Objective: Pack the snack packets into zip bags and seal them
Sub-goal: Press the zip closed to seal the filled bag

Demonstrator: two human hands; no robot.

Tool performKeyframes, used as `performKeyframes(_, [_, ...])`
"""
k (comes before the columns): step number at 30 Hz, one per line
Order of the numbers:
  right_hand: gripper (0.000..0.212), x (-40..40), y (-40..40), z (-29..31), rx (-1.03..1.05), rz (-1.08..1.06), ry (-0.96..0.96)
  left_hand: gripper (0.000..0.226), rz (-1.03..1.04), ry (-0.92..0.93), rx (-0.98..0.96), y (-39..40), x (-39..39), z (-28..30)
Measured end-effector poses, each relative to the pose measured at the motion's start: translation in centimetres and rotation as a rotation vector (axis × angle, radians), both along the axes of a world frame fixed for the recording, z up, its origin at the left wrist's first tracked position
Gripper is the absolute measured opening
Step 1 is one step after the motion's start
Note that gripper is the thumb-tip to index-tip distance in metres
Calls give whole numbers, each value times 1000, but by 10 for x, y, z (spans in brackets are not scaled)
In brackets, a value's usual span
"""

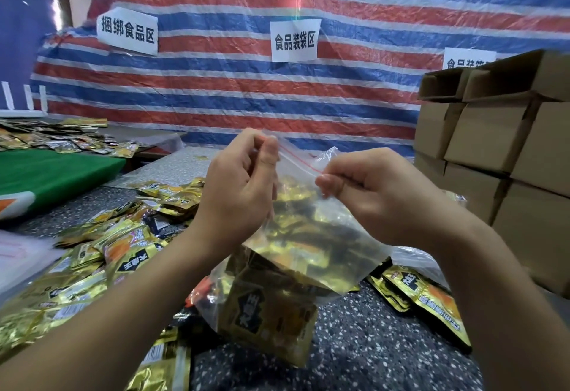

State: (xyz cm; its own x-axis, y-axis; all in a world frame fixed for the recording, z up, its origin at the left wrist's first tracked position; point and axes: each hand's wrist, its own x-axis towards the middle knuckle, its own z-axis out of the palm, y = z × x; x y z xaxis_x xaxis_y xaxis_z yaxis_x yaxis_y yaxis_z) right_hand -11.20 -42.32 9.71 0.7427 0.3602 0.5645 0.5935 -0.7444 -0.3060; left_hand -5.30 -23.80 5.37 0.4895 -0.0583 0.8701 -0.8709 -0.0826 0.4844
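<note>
Sealing stage: filled zip bag [296, 255] held up over the speckled counter [370, 344], both hands at its red zip line [300, 160].

Left hand [243, 181] pinches the top left corner of the bag; right hand [367, 187] pinches the zip strip further along, fingers curled on the plastic. The bag hangs in the air between them, stuffed with gold snack packets. Risks, as I judge them: the strip between the hands looks slack and skewed, so the tracks may mate only partly and leave a gap; a packet edge riding high could jam the closure; the load hangs from two pinches only, so a slip would drop it. Counts: one zip bag in hand; two hands; three paper signs [294, 39] on the striped tarp; loose packets [101, 252] on the counter too many and overlapped to count; stacked cardboard boxes [493, 131] at right, number unclear.
</note>
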Motion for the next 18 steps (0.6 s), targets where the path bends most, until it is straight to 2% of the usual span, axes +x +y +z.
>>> performKeyframes(18, [35,-8,8,4,-111,-110,-30,30,45,-19,9,0,-5,4])
